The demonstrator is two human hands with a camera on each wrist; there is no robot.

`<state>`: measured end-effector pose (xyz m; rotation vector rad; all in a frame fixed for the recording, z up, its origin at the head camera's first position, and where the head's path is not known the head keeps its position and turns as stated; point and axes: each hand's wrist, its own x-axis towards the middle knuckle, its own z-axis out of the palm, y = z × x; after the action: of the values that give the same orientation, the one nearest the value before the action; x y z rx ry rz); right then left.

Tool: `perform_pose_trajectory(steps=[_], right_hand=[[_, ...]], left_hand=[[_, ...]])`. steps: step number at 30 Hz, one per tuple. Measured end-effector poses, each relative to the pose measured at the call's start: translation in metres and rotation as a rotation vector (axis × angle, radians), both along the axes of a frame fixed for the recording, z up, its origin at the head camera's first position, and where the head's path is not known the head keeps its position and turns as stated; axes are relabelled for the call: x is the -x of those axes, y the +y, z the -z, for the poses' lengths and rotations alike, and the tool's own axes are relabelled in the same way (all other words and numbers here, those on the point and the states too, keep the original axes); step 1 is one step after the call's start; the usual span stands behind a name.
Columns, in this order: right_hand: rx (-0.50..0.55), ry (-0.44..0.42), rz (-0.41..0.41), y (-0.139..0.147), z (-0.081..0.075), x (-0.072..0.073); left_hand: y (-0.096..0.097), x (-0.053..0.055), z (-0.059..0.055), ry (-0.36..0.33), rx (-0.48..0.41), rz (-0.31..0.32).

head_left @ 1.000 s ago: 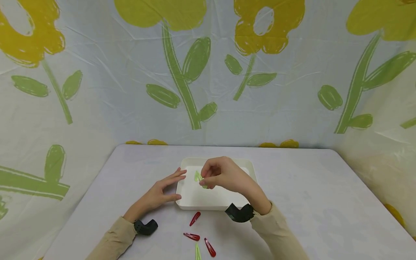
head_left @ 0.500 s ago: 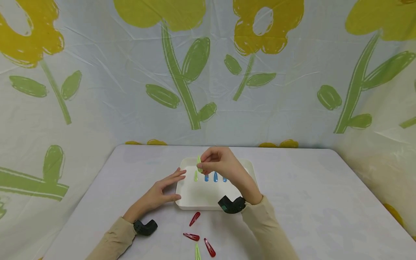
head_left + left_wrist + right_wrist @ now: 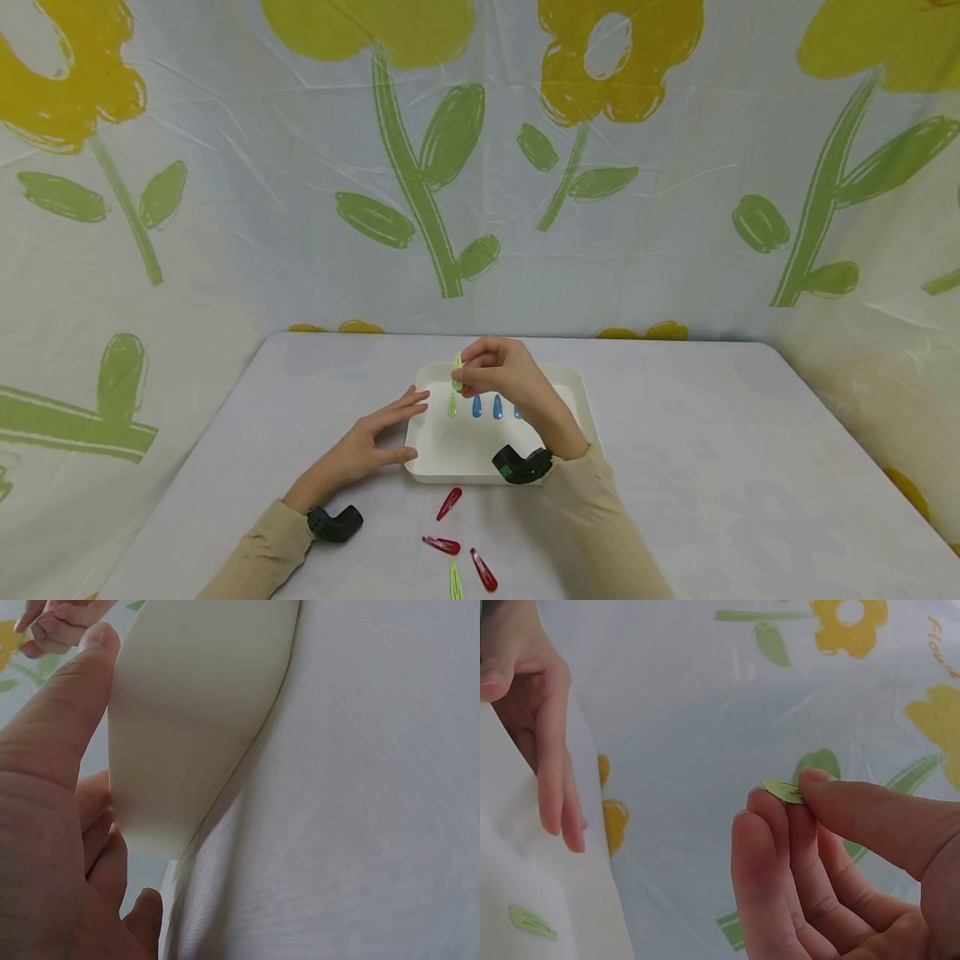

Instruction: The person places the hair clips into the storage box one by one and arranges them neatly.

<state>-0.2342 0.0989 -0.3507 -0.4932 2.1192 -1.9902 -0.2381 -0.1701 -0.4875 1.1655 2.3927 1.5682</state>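
My right hand (image 3: 498,371) pinches a light green snap hair clip (image 3: 784,790) between thumb and fingertips, above the back left part of a white tray (image 3: 457,458). Below it in the tray lies another green hair clip (image 3: 452,406), first in a row with several blue hair clips (image 3: 497,407); the rightmost blue one is partly behind my right hand. My left hand (image 3: 378,437) rests at the tray's left side with fingers extended, thumb and fingertips at the wall (image 3: 187,712).
In front of the tray on the white table (image 3: 690,467) lie three red hair clips, one (image 3: 449,503) nearest the tray. A green hair clip (image 3: 456,582) is cut off by the bottom edge. A flower-printed curtain (image 3: 300,167) hangs behind the table.
My right hand has moved back and slightly left with the green hair clip, which now points upright. The blue clips have come into view beneath it. My left hand has stayed in place.
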Motion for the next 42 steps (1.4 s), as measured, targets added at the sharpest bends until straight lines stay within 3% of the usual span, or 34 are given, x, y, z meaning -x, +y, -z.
perform_pose_trajectory(steps=[15, 26, 42], right_hand=[[-0.034, -0.013, 0.043, -0.002, 0.029, 0.016], [-0.054, -0.132, 0.089, -0.016, 0.044, 0.024], [-0.137, -0.204, 0.081, -0.018, 0.056, 0.026]], left_hand=[[-0.001, 0.000, 0.000, -0.010, 0.012, -0.007], [-0.002, 0.001, 0.000, -0.002, -0.013, 0.013], [-0.001, 0.000, 0.001, -0.027, -0.014, 0.003]])
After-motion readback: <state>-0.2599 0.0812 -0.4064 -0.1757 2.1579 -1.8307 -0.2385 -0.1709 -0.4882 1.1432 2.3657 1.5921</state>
